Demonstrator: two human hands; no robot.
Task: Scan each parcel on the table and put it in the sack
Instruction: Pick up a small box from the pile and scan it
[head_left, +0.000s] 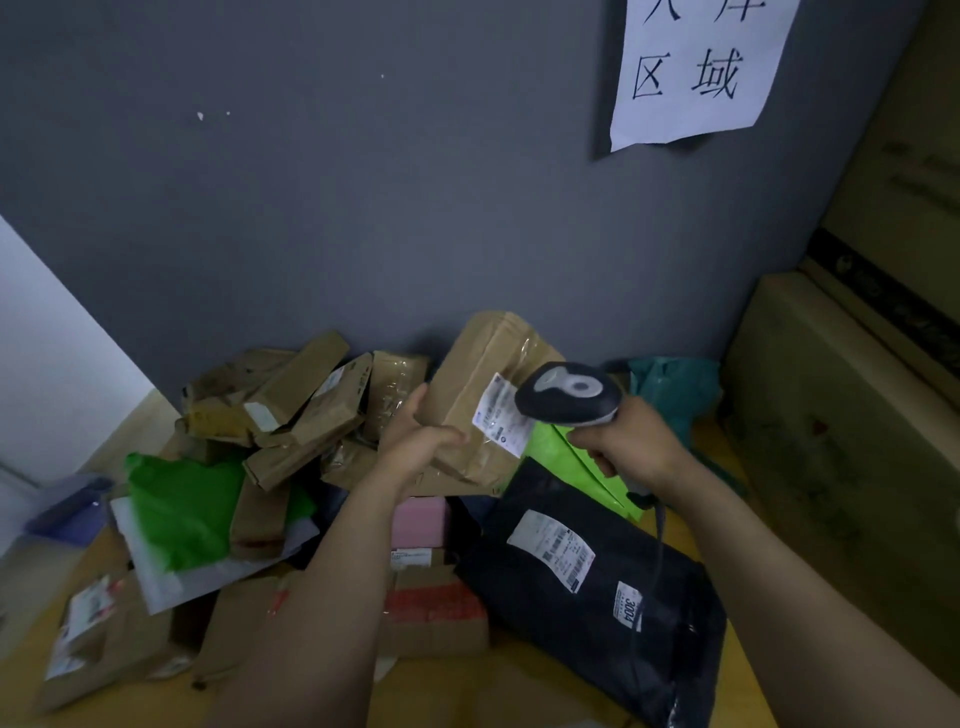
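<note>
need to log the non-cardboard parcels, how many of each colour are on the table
green mailers: 2
black mailer: 1
white mailer: 1
pink parcel: 1
total: 5
Not counted: the teal bag by the wall and the bluish bag at the left edge, since it is unclear whether they are parcels.

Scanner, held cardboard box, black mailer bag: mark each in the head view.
scanner (569, 396): head view, top of its head.
cardboard box (465, 379): head view, bare brown side facing the camera.
black mailer bag (566, 629): head view, dark plastic near its middle.
</note>
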